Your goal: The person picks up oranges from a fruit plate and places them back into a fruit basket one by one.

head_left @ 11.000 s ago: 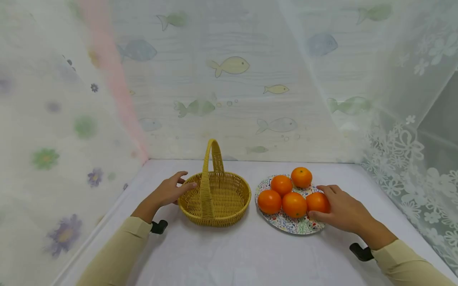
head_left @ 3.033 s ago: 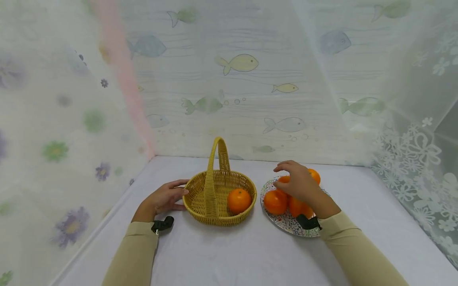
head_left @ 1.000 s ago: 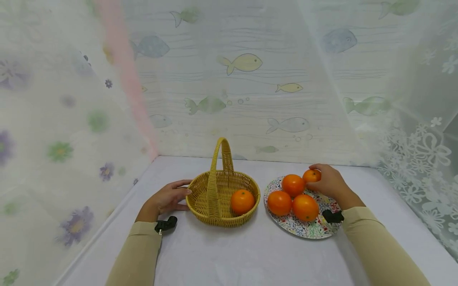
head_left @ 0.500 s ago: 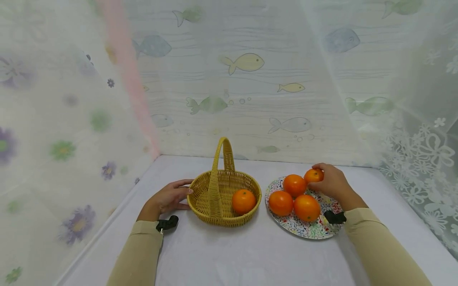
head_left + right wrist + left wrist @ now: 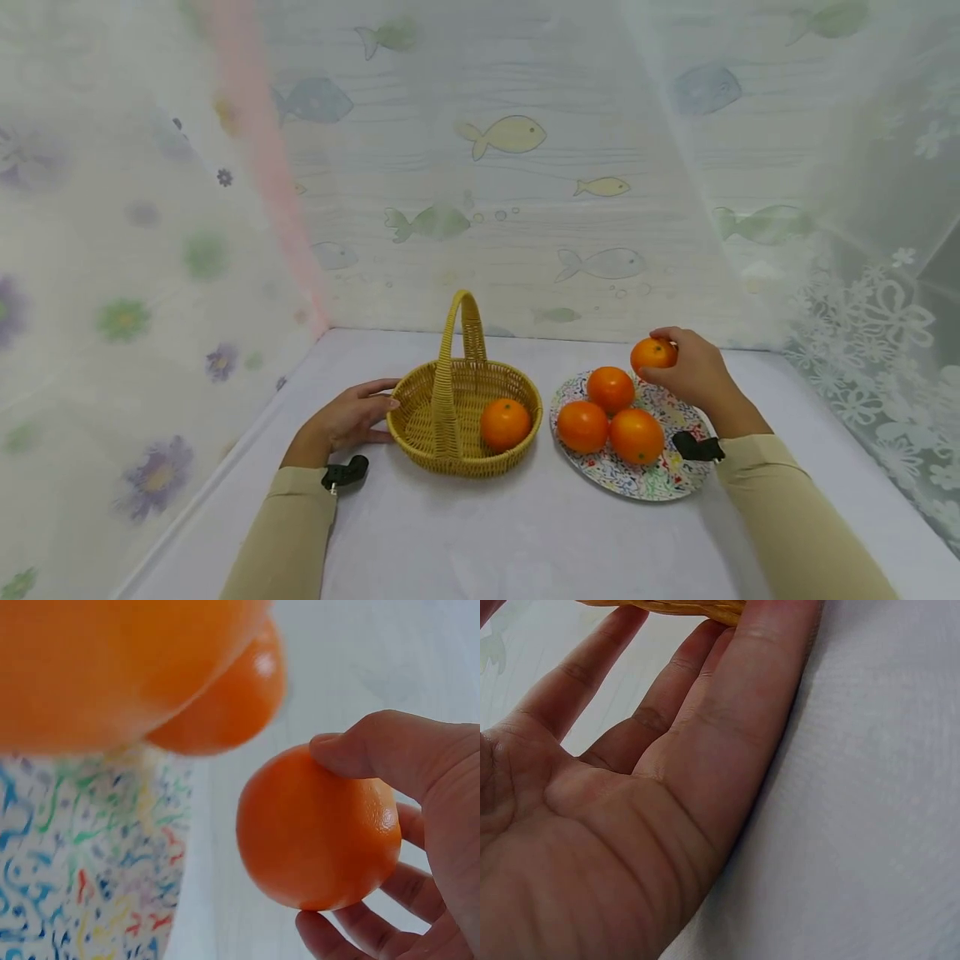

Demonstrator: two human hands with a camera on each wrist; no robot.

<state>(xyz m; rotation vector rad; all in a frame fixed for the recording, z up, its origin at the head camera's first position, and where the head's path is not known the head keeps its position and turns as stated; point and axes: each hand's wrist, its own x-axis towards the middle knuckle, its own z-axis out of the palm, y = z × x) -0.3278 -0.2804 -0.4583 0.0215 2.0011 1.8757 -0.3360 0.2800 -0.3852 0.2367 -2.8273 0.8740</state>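
Note:
In the head view my right hand [image 5: 693, 371] grips an orange [image 5: 652, 353] between thumb and fingers at the far edge of a speckled plate [image 5: 600, 475]. The right wrist view shows this orange [image 5: 319, 829] with the thumb over one side and fingertips beneath. Three more oranges, among them a front one [image 5: 637, 436], sit on the plate. My left hand [image 5: 352, 421] touches the left side of a yellow wicker basket [image 5: 405, 442], its fingers fairly straight in the left wrist view. One orange [image 5: 506, 425] lies in the basket's right half, beside the arched handle [image 5: 445, 400].
Basket and plate stand side by side on a white-covered table [image 5: 480, 542], with a narrow gap between them. A curtain with printed fish [image 5: 510, 137] hangs behind the table. Sheer floral curtains flank both sides, and a black device [image 5: 697, 447] sits at the right wrist.
Since 11 seconds ago, one orange has gone from the plate's right side into the basket. In the last half second, the right hand has lifted the back orange slightly. The left hand stays put.

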